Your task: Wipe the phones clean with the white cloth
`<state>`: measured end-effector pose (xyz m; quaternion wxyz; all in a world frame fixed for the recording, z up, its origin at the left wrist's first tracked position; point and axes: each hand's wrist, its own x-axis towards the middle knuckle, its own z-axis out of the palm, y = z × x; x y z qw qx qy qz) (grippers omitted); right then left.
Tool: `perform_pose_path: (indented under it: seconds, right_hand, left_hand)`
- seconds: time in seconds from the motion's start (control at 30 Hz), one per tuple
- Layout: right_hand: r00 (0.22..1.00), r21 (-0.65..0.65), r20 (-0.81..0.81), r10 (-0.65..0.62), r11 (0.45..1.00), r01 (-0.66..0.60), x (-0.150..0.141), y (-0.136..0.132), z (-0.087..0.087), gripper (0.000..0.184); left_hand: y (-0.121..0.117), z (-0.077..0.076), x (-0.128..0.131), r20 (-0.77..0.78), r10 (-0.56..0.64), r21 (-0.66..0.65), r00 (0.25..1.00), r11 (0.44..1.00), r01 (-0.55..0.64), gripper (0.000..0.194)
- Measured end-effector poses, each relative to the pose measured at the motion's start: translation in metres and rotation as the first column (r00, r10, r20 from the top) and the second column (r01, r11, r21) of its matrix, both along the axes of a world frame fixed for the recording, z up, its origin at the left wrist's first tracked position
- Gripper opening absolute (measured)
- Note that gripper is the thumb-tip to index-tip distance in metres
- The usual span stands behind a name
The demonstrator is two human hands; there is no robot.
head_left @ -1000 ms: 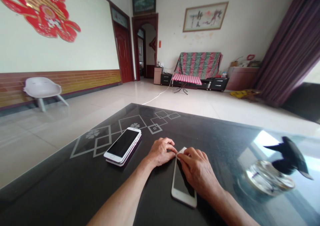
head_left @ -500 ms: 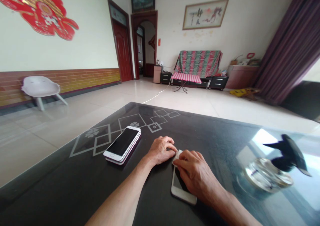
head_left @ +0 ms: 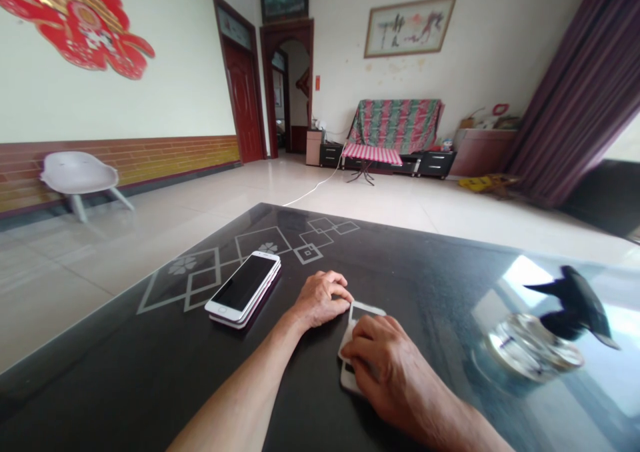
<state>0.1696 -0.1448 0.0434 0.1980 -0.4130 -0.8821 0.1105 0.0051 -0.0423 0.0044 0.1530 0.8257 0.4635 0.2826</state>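
A white smartphone point(head_left: 369, 308) lies face up on the black tabletop point(head_left: 310, 399), largely covered by my right hand point(head_left: 387, 359). The fingers of that hand are closed on a small white wipe point(head_left: 346, 345) pressed against the screen; whether it is tissue or cloth I cannot tell. My left hand point(head_left: 324, 299) rests on the table with loosely bent, parted fingers, its fingertips at the phone's top left corner. To its left sits a stack of phones point(head_left: 246, 287), a white one with a dark screen on top.
A clear spray bottle point(head_left: 533, 349) with a black trigger head point(head_left: 575, 305) stands at the right of the table. Beyond the table's far edge are a small striped folding table point(head_left: 373, 153) and, on the left, a white chair point(head_left: 80, 173).
My right hand has slid with the wipe from the phone's top end toward its lower end, baring the top edge. My left hand has stayed put.
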Motion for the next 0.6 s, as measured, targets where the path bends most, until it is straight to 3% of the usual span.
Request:
perform_pose_path:
  seconds: [0.1,0.2,0.6]
  right_hand:
    - [0.998,0.072,-0.002,-0.064,0.995,0.064,0.004,0.007,-0.006,0.020]
    - [0.999,0.077,0.019,-0.026,0.997,0.024,0.004,0.006,-0.005,0.019]
    - [0.987,-0.086,0.078,0.141,0.987,-0.135,-0.001,-0.017,0.018,0.017]
  left_hand:
    - [-0.001,0.001,0.000,-0.001,-0.002,-0.005,1.000,1.000,0.002,0.017]
    - [-0.001,0.002,-0.001,-0.004,-0.004,-0.006,1.000,1.000,0.004,0.017]
    - [0.000,0.001,0.000,-0.010,-0.003,0.007,1.000,1.000,0.003,0.017]
